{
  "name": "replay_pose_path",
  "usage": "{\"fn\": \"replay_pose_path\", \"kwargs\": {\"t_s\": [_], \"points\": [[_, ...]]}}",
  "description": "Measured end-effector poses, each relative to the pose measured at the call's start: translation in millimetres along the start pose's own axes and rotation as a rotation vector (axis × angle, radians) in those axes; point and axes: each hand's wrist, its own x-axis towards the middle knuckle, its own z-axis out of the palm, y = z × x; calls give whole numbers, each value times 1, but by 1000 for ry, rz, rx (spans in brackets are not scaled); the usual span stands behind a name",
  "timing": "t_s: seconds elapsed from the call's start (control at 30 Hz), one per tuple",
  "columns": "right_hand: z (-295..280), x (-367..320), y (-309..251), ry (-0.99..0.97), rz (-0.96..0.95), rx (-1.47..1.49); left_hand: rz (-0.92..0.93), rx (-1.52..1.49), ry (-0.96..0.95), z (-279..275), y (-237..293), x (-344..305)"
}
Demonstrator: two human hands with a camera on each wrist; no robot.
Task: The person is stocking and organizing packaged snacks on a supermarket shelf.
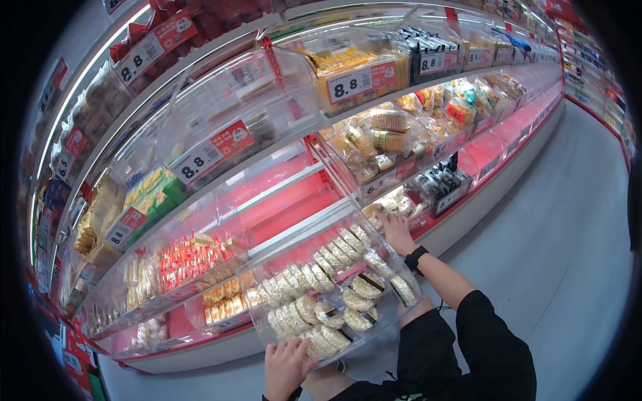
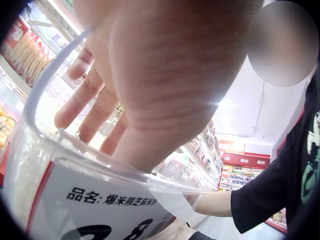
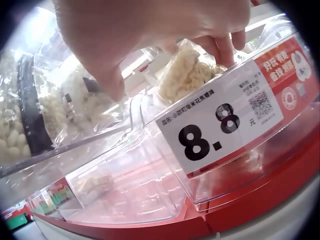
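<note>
A large clear bin (image 1: 394,319) of round, puffed-grain snack packets (image 1: 294,281) juts out from the lower shelf, over the person's legs. At its near corner the left hand (image 1: 286,366) grips the rim; in the left wrist view that hand (image 2: 150,80) has its fingers inside the bin's rim (image 2: 37,95), above a label (image 2: 105,210). The right hand (image 1: 396,234) reaches to a smaller bin beyond the large one. In the right wrist view its fingers and thumb (image 3: 167,75) are spread apart over a pale packet (image 3: 185,75), behind an 8.8 label (image 3: 220,120). Whether they touch the packet cannot be told.
Red shelving with an uncovered pink base (image 1: 287,207) lies behind the large bin. Beside the right hand stands a bin of black packets (image 1: 445,187). Red-and-white packets (image 1: 194,260) fill a bin at the left. Grey floor (image 1: 535,220) runs along the shelf's right side.
</note>
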Motion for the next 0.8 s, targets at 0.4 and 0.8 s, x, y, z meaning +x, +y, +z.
{"fn": "replay_pose_path", "kwargs": {"t_s": [0.4, 0.8], "points": [[0, 39, 5, 5, 397, -105, -28, 64, -25, 6, 1, 0], [-143, 48, -70, -182, 47, 323, -90, 54, -72, 20, 14, 5]]}}
